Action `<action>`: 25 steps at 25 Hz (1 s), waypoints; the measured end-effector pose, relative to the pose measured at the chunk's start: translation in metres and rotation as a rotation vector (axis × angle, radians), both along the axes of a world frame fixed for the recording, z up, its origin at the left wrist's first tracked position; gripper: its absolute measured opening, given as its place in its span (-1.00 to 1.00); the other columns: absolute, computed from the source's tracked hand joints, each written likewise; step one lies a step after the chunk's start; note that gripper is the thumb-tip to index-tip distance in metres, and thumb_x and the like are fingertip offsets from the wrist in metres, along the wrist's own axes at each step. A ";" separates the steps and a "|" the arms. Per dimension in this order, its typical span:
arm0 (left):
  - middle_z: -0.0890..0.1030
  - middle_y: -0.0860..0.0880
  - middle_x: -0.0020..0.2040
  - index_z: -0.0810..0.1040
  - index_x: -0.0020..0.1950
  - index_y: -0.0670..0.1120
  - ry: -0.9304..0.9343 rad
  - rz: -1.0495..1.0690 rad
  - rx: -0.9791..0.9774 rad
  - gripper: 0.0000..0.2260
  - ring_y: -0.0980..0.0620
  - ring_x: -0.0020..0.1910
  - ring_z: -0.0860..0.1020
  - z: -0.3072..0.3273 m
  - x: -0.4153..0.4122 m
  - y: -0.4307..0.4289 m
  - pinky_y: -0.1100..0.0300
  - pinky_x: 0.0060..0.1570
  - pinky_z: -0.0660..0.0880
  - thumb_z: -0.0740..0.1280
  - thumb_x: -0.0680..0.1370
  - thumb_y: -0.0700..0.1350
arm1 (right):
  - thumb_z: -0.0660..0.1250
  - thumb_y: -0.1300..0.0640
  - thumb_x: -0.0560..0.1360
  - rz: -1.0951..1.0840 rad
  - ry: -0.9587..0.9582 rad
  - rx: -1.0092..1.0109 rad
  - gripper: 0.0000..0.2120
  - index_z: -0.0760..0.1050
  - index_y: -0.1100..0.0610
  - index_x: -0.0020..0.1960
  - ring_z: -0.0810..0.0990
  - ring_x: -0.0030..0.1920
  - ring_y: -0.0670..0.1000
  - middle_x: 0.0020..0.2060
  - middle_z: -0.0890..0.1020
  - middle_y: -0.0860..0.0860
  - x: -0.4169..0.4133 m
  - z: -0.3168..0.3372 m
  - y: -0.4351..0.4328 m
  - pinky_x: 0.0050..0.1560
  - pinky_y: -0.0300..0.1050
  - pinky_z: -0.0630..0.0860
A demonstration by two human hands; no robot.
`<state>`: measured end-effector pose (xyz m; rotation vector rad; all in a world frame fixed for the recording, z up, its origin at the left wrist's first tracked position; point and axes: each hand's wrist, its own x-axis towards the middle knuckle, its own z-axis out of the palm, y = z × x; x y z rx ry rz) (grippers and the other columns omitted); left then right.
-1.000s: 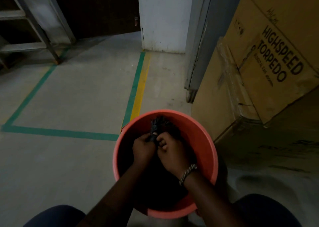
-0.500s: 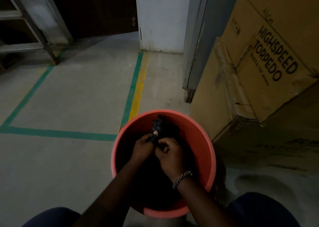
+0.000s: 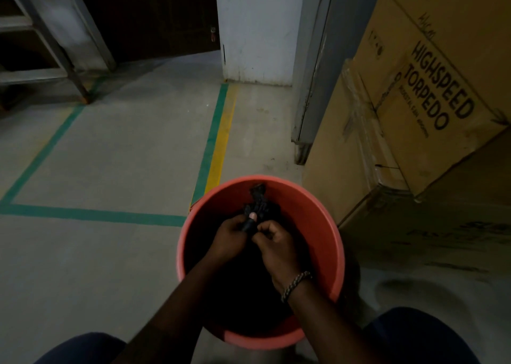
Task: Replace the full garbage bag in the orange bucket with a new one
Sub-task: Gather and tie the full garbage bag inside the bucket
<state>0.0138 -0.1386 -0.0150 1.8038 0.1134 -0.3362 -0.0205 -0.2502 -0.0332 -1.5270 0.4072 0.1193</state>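
Black garbage bag (image 3: 258, 200) filling the inside of the orange bucket (image 3: 326, 225), top gathered into a twisted tail pointing toward the far rim; left hand (image 3: 229, 236) curled round the base of that tail, thumb tip pressed on top; right hand (image 3: 276, 243) just beside it, fingers bent in, pinching the dark plastic; braided bracelet (image 3: 296, 282) on the right wrist; bucket upright on a grey concrete floor (image 3: 110, 253), between dark trouser knees (image 3: 420, 336); green and yellow floor tape (image 3: 214, 142) running away from the far rim; large cardboard box (image 3: 401, 156) printed HIGHSPEED TORPEDO close on the right; grey door frame (image 3: 309, 73) beyond; metal rack (image 3: 63, 48) far left.
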 end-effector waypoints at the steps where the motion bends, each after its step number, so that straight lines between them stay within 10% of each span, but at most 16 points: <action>1: 0.48 0.11 -0.42 0.50 -0.30 -0.05 -0.074 -0.030 0.075 -0.69 0.27 -0.42 0.42 -0.002 0.000 0.001 0.25 -0.35 0.32 0.30 0.64 -0.02 | 0.34 0.33 0.48 -0.006 0.004 0.002 -0.84 0.53 0.11 -0.21 0.39 -0.41 -0.15 -0.41 0.52 -0.05 0.000 0.002 -0.002 -0.40 -0.27 0.33; 4: 0.58 0.09 -0.26 0.62 -0.11 -0.02 -0.370 0.023 0.388 -0.90 0.21 -0.27 0.53 -0.006 -0.007 0.000 0.31 -0.27 0.33 0.39 0.58 -0.04 | 0.32 0.31 0.50 -0.032 0.035 -0.005 -0.82 0.50 0.09 -0.23 0.32 -0.48 -0.12 -0.46 0.45 -0.03 0.001 0.005 -0.008 -0.48 -0.25 0.25; 11: 0.66 0.13 -0.18 0.63 0.01 -0.04 -0.311 0.289 0.207 -0.89 0.24 -0.20 0.59 -0.010 -0.018 -0.015 0.26 -0.17 0.52 0.45 0.50 -0.14 | 0.31 0.29 0.49 -0.066 0.110 0.028 -0.82 0.44 0.08 -0.24 0.33 -0.54 -0.06 -0.50 0.47 0.05 0.003 0.005 -0.007 -0.56 -0.22 0.22; 18: 0.61 -0.08 0.05 0.69 0.13 -0.14 -0.299 -0.134 0.385 -0.72 0.05 0.05 0.57 -0.020 0.007 0.005 0.65 -0.02 0.29 0.37 0.46 -0.34 | 0.28 0.32 0.47 -0.142 0.162 0.081 -0.80 0.42 0.08 -0.27 0.33 -0.54 -0.08 -0.53 0.42 -0.01 0.010 0.002 -0.005 -0.55 -0.23 0.24; 25: 0.71 0.06 0.03 0.65 0.21 0.01 -0.491 -0.226 0.370 -0.59 0.20 0.03 0.65 0.004 0.000 0.004 0.30 0.01 0.56 0.40 0.37 -0.23 | 0.25 0.36 0.48 -0.191 0.151 0.075 -0.80 0.43 0.12 -0.25 0.36 -0.55 -0.03 -0.50 0.45 0.04 0.013 -0.005 -0.007 -0.52 -0.18 0.32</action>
